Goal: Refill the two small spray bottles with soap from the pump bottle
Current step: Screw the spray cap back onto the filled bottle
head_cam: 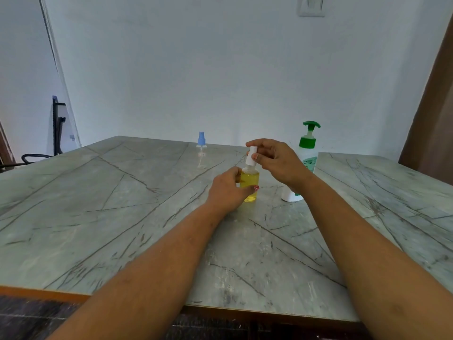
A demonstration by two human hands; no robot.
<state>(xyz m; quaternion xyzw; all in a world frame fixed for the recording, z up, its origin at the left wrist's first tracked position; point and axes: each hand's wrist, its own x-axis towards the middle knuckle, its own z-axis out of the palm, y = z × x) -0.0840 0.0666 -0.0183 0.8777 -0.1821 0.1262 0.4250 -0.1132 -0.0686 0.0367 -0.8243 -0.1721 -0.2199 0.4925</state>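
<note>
– Yellow liquid fills the small spray bottle (250, 182) nearly to its shoulder. It stands near the middle of the grey marble-patterned table (98, 192), long axis straight up, white spray cap (252, 157) on top.

– Which way does the nozzle face?

– I cannot tell, because fingers cover that part of the cap. The right hand (277, 160) pinches the cap between thumb and fingertips from above and to the right. The left hand (228, 190) grips the yellow body from the left, and its thumb, with a red-painted nail, curls across the front.

– And the second one?

– The blue-capped spray bottle (201, 150) stands farther back and to the left, well apart from the hands. It is upright too, with its cap up and its body clear and colourless. Nothing touches it.

– And the soap?

– The pump bottle (307, 153) stands just behind the right wrist, which hides part of it. Its body is white, and its collar and pump head are green. It is upright, with the pump head lying crosswise at the top.

– Is there any writing on it?

– There is a label with green print on the front. The marks are too small to read, and no brand can be made out. Neither spray bottle shows any lettering.
</note>
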